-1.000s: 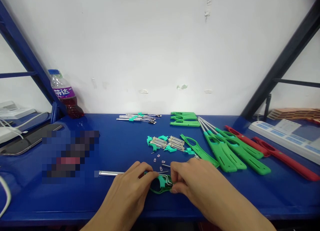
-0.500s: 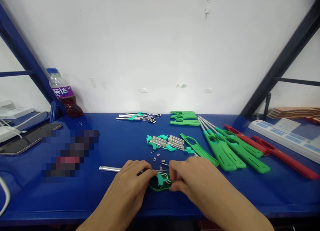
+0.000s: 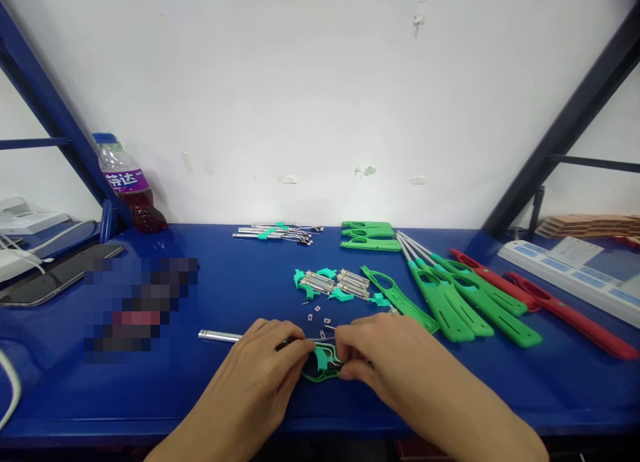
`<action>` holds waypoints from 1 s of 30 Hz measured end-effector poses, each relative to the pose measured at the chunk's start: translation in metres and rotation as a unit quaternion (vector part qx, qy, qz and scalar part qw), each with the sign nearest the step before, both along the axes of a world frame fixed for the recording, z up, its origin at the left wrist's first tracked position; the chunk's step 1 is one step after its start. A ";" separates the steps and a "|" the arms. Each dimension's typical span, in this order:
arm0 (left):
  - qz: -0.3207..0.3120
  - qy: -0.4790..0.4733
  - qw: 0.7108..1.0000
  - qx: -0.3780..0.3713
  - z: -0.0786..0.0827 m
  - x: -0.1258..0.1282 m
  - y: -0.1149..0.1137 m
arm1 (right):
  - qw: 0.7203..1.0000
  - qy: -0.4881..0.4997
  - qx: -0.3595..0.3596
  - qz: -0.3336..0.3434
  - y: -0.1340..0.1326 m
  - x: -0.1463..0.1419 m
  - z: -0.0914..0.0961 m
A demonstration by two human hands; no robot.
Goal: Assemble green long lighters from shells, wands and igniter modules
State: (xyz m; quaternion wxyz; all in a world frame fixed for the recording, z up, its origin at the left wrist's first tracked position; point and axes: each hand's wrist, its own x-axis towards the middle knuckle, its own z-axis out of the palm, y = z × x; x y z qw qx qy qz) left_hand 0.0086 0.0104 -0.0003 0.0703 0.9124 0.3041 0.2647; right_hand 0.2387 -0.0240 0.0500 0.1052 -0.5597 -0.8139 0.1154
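An opened long-nosed lighter (image 3: pixel 316 377) lies low at the table's front, its green handle half showing a turquoise trigger (image 3: pixel 321 359) and white wires. My left hand (image 3: pixel 273 365) is closed round its front part. The metal tube (image 3: pixel 219 336) sticks out to the left past that hand. My right hand (image 3: pixel 370 347) pinches at the handle's wire end, thumb and fingers together; its fingertips hide what lies between them. Just beyond the hands are several small metal pieces (image 3: pixel 317 309), turquoise triggers (image 3: pixel 343 294) and clear fuel tanks (image 3: pixel 353 283).
A green handle half (image 3: pixel 400 302) lies beside finished-looking green lighters (image 3: pixel 445 305) and red ones (image 3: pixel 575 315) on the right. Metal tubes with wires (image 3: pixel 273 233) and green shells (image 3: pixel 370 235) lie along the wall. A bottle (image 3: pixel 131 182), phone (image 3: pixel 65 272) and power strip (image 3: pixel 565 275) flank the table.
My right fingers have shifted very slightly left over the wires. My left hand keeps its hold on the lighter, and the view has tilted a little.
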 end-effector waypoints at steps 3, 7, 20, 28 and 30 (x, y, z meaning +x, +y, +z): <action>0.002 -0.004 1.000 -0.019 0.005 0.000 -0.003 | 1.000 -0.017 0.003 0.007 0.002 0.001 0.002; -0.004 -0.010 1.000 -0.024 0.010 0.001 -0.007 | 0.999 -0.037 0.013 0.016 0.003 0.001 0.004; 0.009 0.031 0.998 -0.055 0.010 0.002 -0.009 | 1.000 0.004 0.014 0.002 0.002 0.001 0.003; 0.018 0.029 0.998 -0.057 0.011 0.004 -0.013 | 0.997 0.078 0.000 -0.002 -0.001 -0.002 0.007; 0.019 0.030 0.997 -0.065 0.013 0.004 -0.013 | 0.996 0.092 -0.005 0.004 -0.001 -0.002 0.007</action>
